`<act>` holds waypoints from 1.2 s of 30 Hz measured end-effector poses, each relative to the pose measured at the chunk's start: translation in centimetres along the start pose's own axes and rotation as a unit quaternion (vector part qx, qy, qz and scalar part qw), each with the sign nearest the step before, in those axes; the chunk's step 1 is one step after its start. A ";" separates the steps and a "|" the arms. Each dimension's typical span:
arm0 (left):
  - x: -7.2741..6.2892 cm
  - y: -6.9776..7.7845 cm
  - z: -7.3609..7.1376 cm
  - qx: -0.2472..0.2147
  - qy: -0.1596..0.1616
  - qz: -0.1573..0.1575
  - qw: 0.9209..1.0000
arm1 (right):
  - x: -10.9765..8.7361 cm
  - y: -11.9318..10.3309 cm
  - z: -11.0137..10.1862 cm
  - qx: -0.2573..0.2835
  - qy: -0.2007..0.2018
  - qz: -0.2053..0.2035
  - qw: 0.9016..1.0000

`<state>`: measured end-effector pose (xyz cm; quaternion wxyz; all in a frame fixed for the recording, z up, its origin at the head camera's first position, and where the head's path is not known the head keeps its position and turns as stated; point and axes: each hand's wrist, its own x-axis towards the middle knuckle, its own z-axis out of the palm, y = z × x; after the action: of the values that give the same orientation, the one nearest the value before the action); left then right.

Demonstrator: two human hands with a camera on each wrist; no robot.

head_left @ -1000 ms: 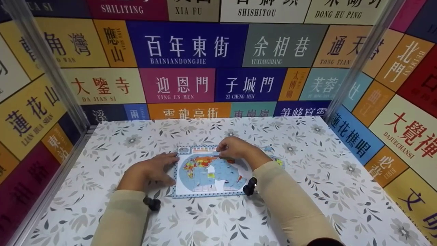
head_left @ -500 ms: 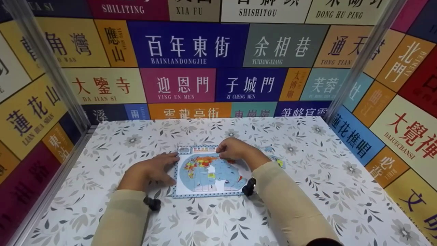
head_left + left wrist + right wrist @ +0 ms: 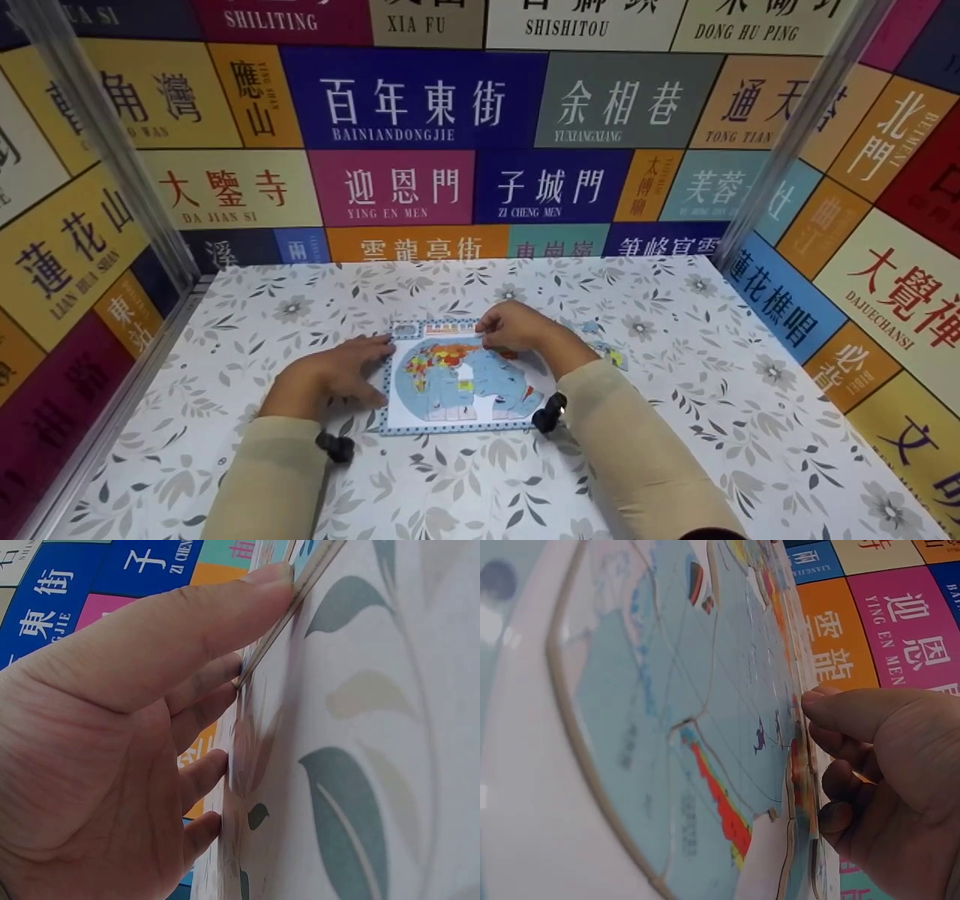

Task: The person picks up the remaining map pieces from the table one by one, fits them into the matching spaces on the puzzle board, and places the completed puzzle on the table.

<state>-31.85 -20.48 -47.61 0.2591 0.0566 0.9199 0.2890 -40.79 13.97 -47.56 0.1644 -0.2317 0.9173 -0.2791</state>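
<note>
A world map jigsaw puzzle (image 3: 420, 386) lies on the table inside a blue dotted frame (image 3: 450, 430). White gaps show in the map's middle and lower part. My left hand (image 3: 330, 375) rests at the left side of the frame, fingers spread; in the left wrist view the thumb (image 3: 262, 592) touches the frame's edge. My right hand (image 3: 517, 328) is over the map's upper edge, fingers curled, thumb and index fingertip together on a small puzzle piece that they mostly hide. In the right wrist view, the right thumb (image 3: 847, 709) reaches the map's far edge, close by an orange-red patch.
Loose puzzle pieces (image 3: 611, 355) lie right of the frame, partly behind the right forearm, with a small blue piece (image 3: 590, 327) above them. The table has a floral cover (image 3: 420, 487). Walls of coloured name panels (image 3: 412, 97) stand behind and at both sides.
The right hand has dipped slightly at the map's upper edge, its fingertips staying in the same spot. The left hand has not moved.
</note>
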 end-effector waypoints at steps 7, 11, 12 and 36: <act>0.0 -0.1 -0.1 0.020 0.002 0.015 1.000 | -1.1 0.0 -1.0 0.010 0.038 0.010 0.999; 0.0 -0.3 0.0 0.016 0.002 0.017 1.000 | -2.2 0.5 -2.0 0.016 0.066 0.006 0.998; 0.0 -0.3 0.0 0.016 0.004 0.017 1.000 | -2.5 0.6 -2.3 0.022 0.073 0.007 0.997; 0.2 0.0 0.0 0.019 0.005 0.004 1.000 | -9.3 7.3 -6.6 0.017 0.100 0.073 0.992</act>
<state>-32.00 -20.44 -47.76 0.2526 0.0635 0.9262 0.2727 -38.27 27.08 -45.03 0.0952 -0.1324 0.9387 -0.3036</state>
